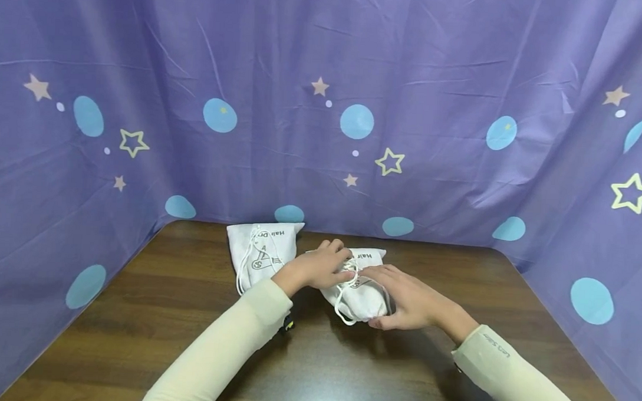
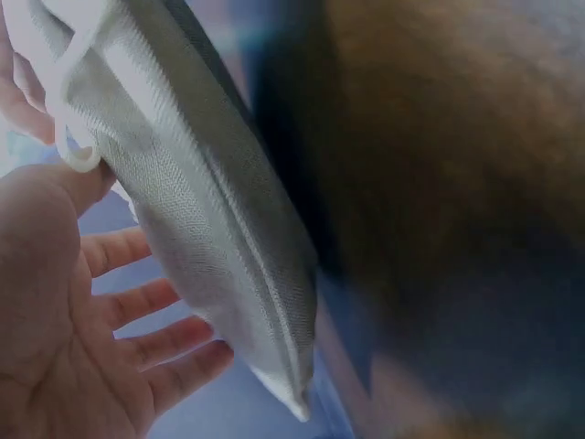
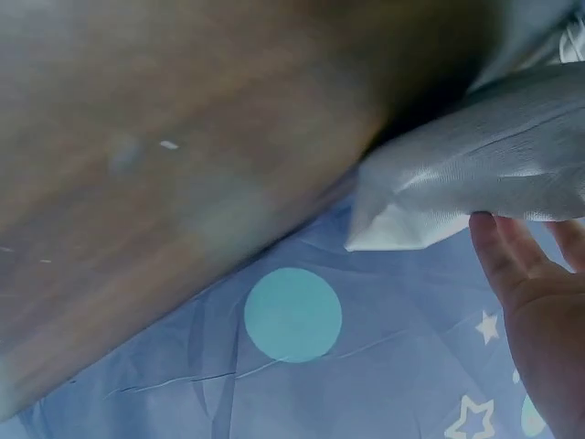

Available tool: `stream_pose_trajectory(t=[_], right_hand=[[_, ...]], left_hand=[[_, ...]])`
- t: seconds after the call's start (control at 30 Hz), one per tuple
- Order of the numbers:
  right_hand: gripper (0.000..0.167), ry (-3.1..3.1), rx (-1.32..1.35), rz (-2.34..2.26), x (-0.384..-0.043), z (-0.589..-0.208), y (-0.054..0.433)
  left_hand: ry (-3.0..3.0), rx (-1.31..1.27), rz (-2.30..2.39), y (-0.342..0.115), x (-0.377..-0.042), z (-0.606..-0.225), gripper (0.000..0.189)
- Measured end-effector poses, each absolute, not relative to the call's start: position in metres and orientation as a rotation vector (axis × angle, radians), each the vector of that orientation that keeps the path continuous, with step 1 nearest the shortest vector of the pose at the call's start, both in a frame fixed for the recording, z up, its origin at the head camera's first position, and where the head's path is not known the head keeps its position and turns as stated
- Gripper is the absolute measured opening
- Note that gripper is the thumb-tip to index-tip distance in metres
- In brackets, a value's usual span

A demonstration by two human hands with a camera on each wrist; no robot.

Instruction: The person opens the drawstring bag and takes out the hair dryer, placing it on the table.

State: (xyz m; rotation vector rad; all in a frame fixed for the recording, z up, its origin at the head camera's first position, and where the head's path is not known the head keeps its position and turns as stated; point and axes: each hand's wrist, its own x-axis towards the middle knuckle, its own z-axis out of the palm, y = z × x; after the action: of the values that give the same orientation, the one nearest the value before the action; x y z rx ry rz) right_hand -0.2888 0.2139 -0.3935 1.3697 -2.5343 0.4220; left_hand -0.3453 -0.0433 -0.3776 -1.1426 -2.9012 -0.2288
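A light drawstring bag (image 1: 367, 299) printed "Hair" with a small drawing lies on the table between both hands. Its white cord (image 1: 344, 293) is gathered in loops on top. My left hand (image 1: 321, 268) reaches over the bag's left side, thumb beside the cord. Seen from the left wrist, its fingers (image 2: 151, 352) are spread and nearly straight along the fabric. From the right, my right hand (image 1: 415, 301) lies against the same bag, fingers on top and thumb at the near end. Fingertips of that hand meet the bag's edge in the right wrist view.
A second, similar bag (image 1: 268, 252) with a hair dryer drawing and white cord lies to the left, near the table's back edge. The brown wooden table (image 1: 191, 278) is bordered by a purple curtain (image 1: 283, 75) with stars and blue dots.
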Motion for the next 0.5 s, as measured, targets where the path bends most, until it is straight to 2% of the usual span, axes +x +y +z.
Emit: stream_pose_trajectory(t=[0.3, 0.5], right_hand=[[0.076, -2.602, 1.236, 0.574, -0.302, -0.372, 0.207], [0.064, -2.583, 1.237, 0.650, -0.316, -0.364, 0.203]], left_hand=[[-2.670, -1.134, -0.440, -0.054, -0.343, -0.355, 0.043], [-2.480, -1.166, -0.581, -0.059, -0.337, -0.341, 0.038]])
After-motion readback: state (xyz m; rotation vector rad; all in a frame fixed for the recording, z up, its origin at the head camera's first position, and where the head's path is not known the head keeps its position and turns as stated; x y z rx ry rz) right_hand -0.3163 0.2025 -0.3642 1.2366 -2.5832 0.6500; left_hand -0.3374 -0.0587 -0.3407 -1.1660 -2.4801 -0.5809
